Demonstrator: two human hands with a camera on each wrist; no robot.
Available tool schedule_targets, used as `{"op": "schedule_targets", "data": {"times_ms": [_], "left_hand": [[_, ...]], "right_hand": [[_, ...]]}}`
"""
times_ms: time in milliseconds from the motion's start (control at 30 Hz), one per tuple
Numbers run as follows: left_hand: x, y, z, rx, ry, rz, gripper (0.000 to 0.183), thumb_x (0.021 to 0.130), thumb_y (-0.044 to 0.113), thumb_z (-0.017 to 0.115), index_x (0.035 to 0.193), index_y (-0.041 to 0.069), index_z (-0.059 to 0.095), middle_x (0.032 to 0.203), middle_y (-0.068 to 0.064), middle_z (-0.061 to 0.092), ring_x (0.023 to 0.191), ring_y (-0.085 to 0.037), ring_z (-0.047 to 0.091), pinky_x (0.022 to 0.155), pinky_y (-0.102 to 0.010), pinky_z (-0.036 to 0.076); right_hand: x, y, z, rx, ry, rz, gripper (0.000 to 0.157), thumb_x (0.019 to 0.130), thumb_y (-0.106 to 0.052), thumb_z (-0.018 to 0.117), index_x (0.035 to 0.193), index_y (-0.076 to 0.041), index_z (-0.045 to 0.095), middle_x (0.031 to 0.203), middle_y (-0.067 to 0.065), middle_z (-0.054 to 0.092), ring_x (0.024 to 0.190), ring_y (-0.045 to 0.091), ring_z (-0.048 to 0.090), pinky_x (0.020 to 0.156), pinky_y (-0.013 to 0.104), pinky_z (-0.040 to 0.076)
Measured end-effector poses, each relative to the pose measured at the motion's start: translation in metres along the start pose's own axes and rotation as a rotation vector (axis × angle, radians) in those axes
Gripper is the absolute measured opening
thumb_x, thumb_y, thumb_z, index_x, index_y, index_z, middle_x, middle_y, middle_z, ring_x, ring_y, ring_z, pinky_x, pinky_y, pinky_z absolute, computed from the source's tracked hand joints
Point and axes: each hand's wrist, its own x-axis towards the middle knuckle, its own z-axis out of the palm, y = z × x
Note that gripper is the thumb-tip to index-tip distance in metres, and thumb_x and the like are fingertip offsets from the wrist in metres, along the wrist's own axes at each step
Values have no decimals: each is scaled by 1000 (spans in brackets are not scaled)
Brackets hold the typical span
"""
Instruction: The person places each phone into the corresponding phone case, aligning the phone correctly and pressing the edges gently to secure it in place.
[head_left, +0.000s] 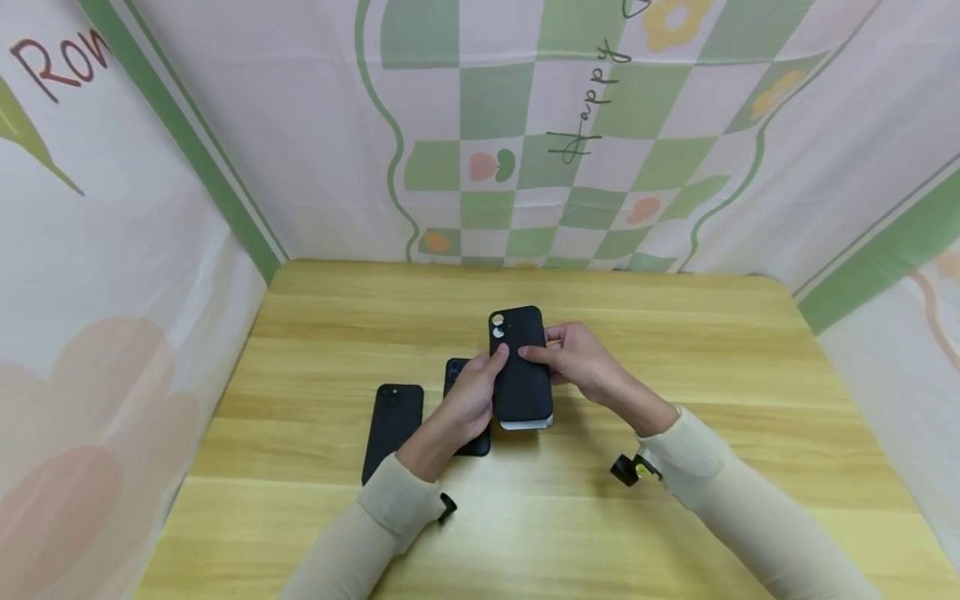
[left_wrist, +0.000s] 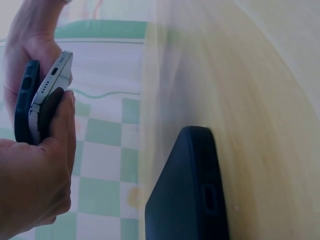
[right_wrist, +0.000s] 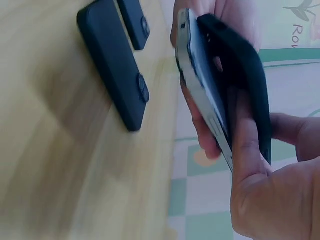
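Over the middle of the table, both hands hold a phone with a silver frame (right_wrist: pixel 200 85) and a black phone case (head_left: pixel 522 392) on its back. Along its left side, my left hand (head_left: pixel 471 398) grips the two together, thumb on the case's back near the camera holes. My right hand (head_left: pixel 588 360) pinches the case's opposite edge, thumb outside. In the right wrist view, a finger (right_wrist: pixel 245 135) of it sits inside a gap between phone and case. The left wrist view shows the phone's port end tilted away from the case at one side.
Two black phone-shaped items lie on the wooden table (head_left: pixel 675 333). One black item (head_left: pixel 392 429) is at the left; the other black item (head_left: pixel 474 442) is partly hidden under the left hand. A patterned cloth (head_left: pixel 495 100) stands behind the table.
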Motion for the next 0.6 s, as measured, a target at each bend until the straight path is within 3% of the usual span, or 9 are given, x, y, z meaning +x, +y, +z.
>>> {"op": "schedule_targets", "data": {"times_ms": [100,233,333,400,467,600], "left_hand": [[-1,0,-1,10,0,15,54,118,35,36,157,-2,39,152,-18,57,142,-30,54,118,-45,46],[-1,1,-3,18,7,25,52,118,32,35,158,-1,38,152,-19,56,142,-30,54,119,-45,45],[-1,1,-4,22,12,20,50,118,30,36,158,0,38,152,-18,56,142,-30,53,119,-46,44],[-1,1,-4,24,14,7,49,118,29,37,158,0,38,151,-17,56,142,-29,53,120,-47,43],[-2,1,-3,22,8,-10,49,118,29,37,158,1,38,151,-16,57,142,-28,53,121,-46,42],[-3,1,-1,35,-17,-23,50,118,29,37,159,0,38,152,-17,57,142,-30,53,120,-47,43]], "right_hand": [[-1,-1,-5,-126,41,-48,27,102,-14,70,114,11,65,90,15,80,75,20,79,70,35,66],[-1,-7,-14,-363,168,-178,26,102,-24,73,107,1,73,86,13,79,71,24,77,63,33,65],[4,-9,-22,-454,245,-247,27,104,-30,70,109,-4,76,95,16,78,77,28,76,61,31,64],[10,-9,-26,-414,238,-247,32,107,-31,66,114,-1,74,104,18,76,84,27,75,65,30,64],[17,-7,-29,-303,183,-206,36,109,-31,62,120,2,72,109,19,74,90,26,74,71,31,65],[27,-3,-31,-84,74,-74,44,111,-31,57,127,10,67,103,12,74,90,19,73,79,33,65]]}}
